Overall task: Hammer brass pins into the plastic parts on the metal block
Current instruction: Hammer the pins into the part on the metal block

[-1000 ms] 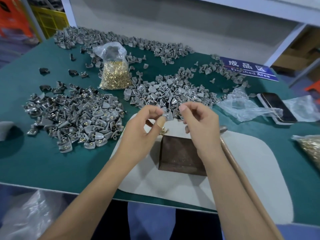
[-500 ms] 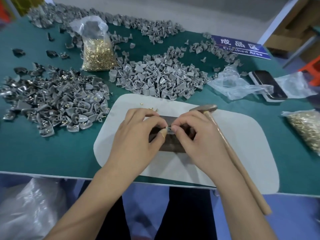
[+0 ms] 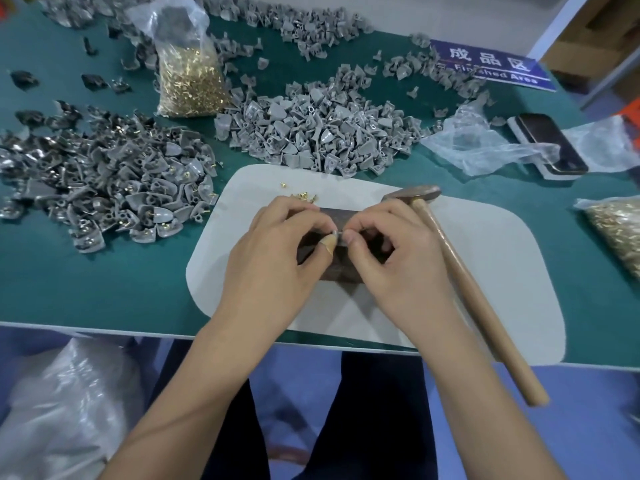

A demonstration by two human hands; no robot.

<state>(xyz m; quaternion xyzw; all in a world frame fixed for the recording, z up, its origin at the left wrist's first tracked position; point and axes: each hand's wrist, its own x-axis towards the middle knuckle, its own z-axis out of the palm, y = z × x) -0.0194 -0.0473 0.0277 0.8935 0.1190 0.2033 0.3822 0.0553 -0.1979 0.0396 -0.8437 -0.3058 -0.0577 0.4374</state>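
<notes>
The little grey plastic part (image 3: 337,236) sits pinched between my two sets of fingertips, right over the dark metal block (image 3: 341,268), near the block's far-left area. My left hand (image 3: 277,251) closes on it from the left, thumb and forefinger tight; my right hand (image 3: 391,258) closes on it from the right, same pinch. Whether a brass pin is already seated in it I can't tell, it's too small and my fingers cover it.

Now the relation that matters: the hammer (image 3: 460,271) lies just beside my right hand, on its outer side, head (image 3: 412,195) away from me and the wooden handle running back toward me and to the right, past the table edge. So the right hand is the nearer one by far; I judge it lets go and takes the handle while the left keeps the part down.

Loose brass pins (image 3: 303,195) lie just beyond the block on the white mat (image 3: 485,265). Farther out, the pile of grey parts (image 3: 311,133) and the bag of pins (image 3: 188,81).
</notes>
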